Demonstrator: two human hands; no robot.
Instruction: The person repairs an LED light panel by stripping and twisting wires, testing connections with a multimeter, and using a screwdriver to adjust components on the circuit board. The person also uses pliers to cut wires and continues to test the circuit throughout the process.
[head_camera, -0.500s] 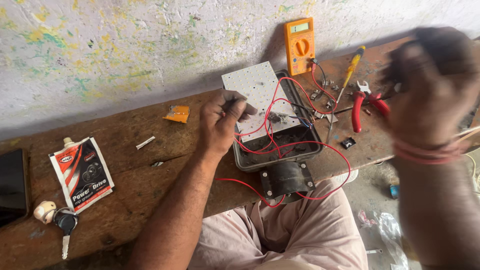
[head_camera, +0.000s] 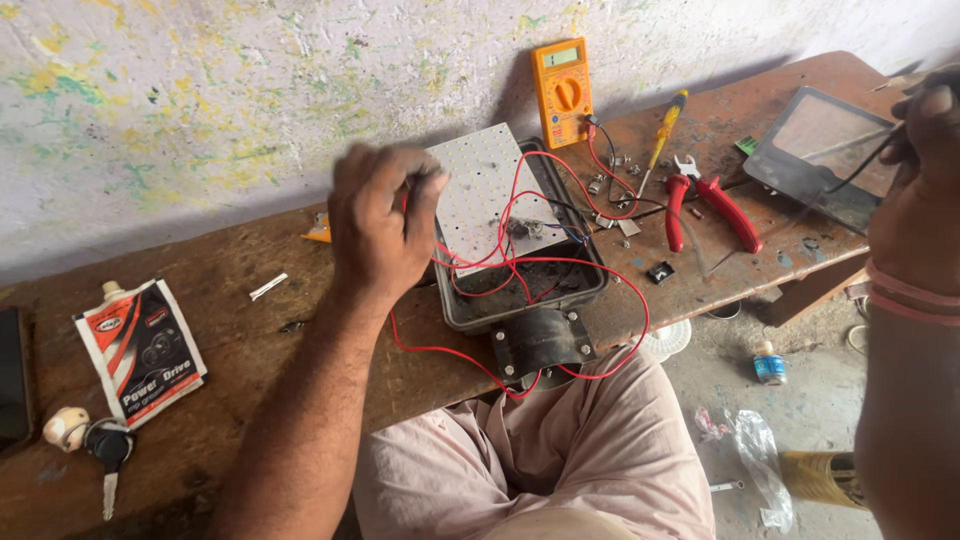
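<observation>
1. Our left hand (head_camera: 385, 220) is closed around the end of a red wire (head_camera: 520, 265), pinched between the thumb and the fingers, just at the left edge of the open lamp housing (head_camera: 520, 300). We think a thin probe tip may also be in this pinch, but the hand covers it and we cannot tell.

2. Our right hand (head_camera: 925, 130) is raised at the right border of the view, well apart from the housing. It grasps a thin black lead (head_camera: 860, 165) between the fingertips.

3. The housing lies at the front edge of the wooden bench (head_camera: 250, 340), with its bracket hanging over our lap. The white LED board (head_camera: 490, 190) is lifted out and leans tilted on the back rim, so the inside is open.

4. From this we judge that the opening is done: the glass front frame (head_camera: 815, 150) lies apart on the right, and small screws (head_camera: 610, 175) are near the housing.

5. The orange multimeter (head_camera: 562, 90) stands against the wall, and its leads run toward the housing. The checking of the wires seems to be in the middle.

6. Closing is left: the board, the frame and the screws are not back in place. The red pliers (head_camera: 710, 205) and the yellow screwdriver (head_camera: 665, 125) lie beside them.
</observation>
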